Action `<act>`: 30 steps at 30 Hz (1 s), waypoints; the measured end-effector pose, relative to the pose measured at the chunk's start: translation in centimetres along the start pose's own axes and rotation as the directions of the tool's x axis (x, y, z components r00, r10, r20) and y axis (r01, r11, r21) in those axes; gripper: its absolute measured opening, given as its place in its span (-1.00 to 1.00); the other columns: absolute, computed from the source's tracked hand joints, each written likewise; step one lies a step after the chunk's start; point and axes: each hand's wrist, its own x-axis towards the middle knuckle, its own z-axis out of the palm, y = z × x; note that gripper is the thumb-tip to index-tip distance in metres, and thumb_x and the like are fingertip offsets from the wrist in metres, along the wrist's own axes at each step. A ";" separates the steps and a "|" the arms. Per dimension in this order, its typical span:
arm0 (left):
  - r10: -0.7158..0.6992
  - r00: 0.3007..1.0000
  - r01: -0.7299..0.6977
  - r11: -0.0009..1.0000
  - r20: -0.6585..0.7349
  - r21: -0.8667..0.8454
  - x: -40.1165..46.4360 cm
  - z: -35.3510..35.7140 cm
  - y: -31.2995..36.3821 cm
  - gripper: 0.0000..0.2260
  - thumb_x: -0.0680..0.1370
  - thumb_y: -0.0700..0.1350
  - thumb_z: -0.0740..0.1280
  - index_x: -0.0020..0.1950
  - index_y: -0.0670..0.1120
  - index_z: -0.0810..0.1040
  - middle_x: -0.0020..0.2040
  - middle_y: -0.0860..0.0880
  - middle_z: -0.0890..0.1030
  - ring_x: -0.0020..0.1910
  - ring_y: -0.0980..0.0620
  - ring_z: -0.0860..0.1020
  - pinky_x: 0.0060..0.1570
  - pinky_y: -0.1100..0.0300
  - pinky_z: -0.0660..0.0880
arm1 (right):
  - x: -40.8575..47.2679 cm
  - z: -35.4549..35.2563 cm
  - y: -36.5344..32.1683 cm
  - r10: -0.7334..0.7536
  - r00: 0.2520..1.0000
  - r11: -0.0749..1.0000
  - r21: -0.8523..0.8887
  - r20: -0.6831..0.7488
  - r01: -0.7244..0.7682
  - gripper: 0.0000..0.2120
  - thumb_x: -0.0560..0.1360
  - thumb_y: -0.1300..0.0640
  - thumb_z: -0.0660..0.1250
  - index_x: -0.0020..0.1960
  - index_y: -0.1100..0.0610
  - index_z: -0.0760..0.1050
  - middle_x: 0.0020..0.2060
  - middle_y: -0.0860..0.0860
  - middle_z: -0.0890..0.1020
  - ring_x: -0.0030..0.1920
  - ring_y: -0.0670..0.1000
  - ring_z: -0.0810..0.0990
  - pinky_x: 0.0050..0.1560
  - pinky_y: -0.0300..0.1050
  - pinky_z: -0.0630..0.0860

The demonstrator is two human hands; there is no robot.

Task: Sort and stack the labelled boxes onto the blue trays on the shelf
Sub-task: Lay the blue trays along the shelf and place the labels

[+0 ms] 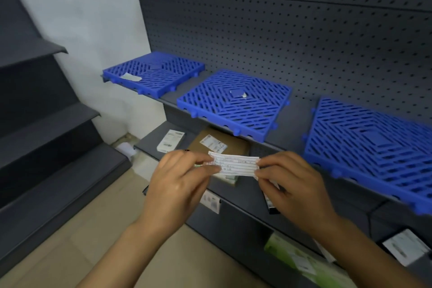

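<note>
**A:** In the head view, what were the hands doing at the centre of the frame?

**B:** Both held one small white paper label [234, 164] stretched between them. The left hand [177, 182] pinched its left end between thumb and forefinger, the other fingers loosely curled. The right hand [293, 184] pinched the right end the same way. I judged it was held flat and taut so that the printed lines could be read, probably to decide which tray it belonged with.

**A:** And the boxes themselves?

**B:** None were on the trays yet. A brown cardboard box [219, 145] with a white label lay on the lower shelf [149, 140], just behind the held label, and a small white box [171, 141] sat beside it, to its left. More labelled boxes showed at lower right, a green one [294, 257] and a dark one with a white label [405, 249].

**A:** The trays?

**B:** Three blue slotted trays stood in a row on the upper shelf: the left tray [168, 70] carried a pale slip near its front edge, the middle tray [236, 110] had a scrap of paper at its centre, and the right tray [374, 147] showed nothing on it. Those slips likely marked the sorting categories, though I could not read them.

**A:** The room?

**B:** Dark grey perforated back panel [280, 18] across the upper frame, another grey shelving unit [42, 105] at the left, a white wall [81, 7] between them, and a beige tiled floor [93, 229] at lower left.
</note>
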 end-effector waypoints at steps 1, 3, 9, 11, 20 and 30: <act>-0.005 1.000 0.005 1.000 -0.003 0.006 0.1 0.0 -0.8 -0.87 0.52 -0.18 0.35 0.02 -0.10 0.67 0.03 -0.05 0.62 -0.06 -0.07 0.57 -0.07 0.10 0.42 | 0.7 0.6 0.1 -0.003 1.000 1.000 0.002 0.003 0.003 -0.98 0.43 0.27 0.42 -0.17 0.22 0.62 -0.11 0.05 0.64 -0.07 0.01 0.58 -0.06 -0.20 0.49; -0.012 1.000 0.012 1.000 -0.012 0.010 0.6 0.4 -2.5 -0.85 0.54 -0.16 0.33 0.03 -0.09 0.67 0.03 -0.05 0.62 -0.07 -0.07 0.57 -0.07 0.10 0.42 | 1.9 1.7 0.7 -0.011 1.000 1.000 0.011 0.008 0.011 -0.97 0.44 0.26 0.42 -0.16 0.21 0.62 -0.11 0.04 0.64 -0.06 -0.02 0.57 -0.05 -0.22 0.49; 0.012 1.000 -0.012 0.999 0.003 0.038 2.9 2.7 -7.2 -0.83 0.56 -0.10 0.32 0.08 -0.06 0.66 0.06 -0.05 0.61 0.00 -0.04 0.55 -0.02 0.14 0.40 | 4.7 4.8 4.0 -0.014 1.000 1.000 0.004 0.005 0.014 -0.87 0.50 0.16 0.34 -0.15 0.19 0.62 -0.11 0.01 0.64 -0.08 -0.02 0.57 -0.11 -0.14 0.51; 0.026 1.000 -0.026 0.999 0.010 0.040 4.0 3.6 -8.6 -0.82 0.57 -0.09 0.29 0.08 -0.05 0.66 0.07 -0.04 0.61 0.01 -0.03 0.54 -0.01 0.17 0.36 | 5.7 5.7 5.3 -0.005 1.000 1.000 -0.001 0.000 0.005 -0.86 0.50 0.15 0.33 -0.15 0.18 0.62 -0.11 0.00 0.63 -0.09 -0.02 0.57 -0.14 -0.14 0.50; 0.063 0.997 -0.063 0.998 0.041 -0.013 7.4 8.5 -14.2 -0.84 0.53 -0.15 0.36 0.07 -0.06 0.66 0.07 -0.02 0.61 0.05 -0.01 0.55 0.06 0.18 0.38 | 7.5 10.2 10.3 0.091 0.995 0.996 -0.015 0.034 -0.090 -0.89 0.47 0.11 0.34 -0.12 0.12 0.61 -0.08 -0.04 0.64 -0.05 -0.08 0.55 -0.09 -0.21 0.49; 0.125 0.985 -0.113 0.988 0.117 -0.108 9.3 12.4 -19.3 -0.79 0.56 -0.10 0.26 0.07 -0.05 0.67 0.04 -0.02 0.62 -0.02 -0.01 0.57 0.00 0.17 0.41 | 8.2 13.6 11.2 0.247 0.969 0.959 -0.150 0.026 -0.241 -0.93 0.42 0.15 0.39 -0.12 0.11 0.61 -0.11 -0.05 0.65 -0.11 -0.04 0.58 -0.12 -0.12 0.53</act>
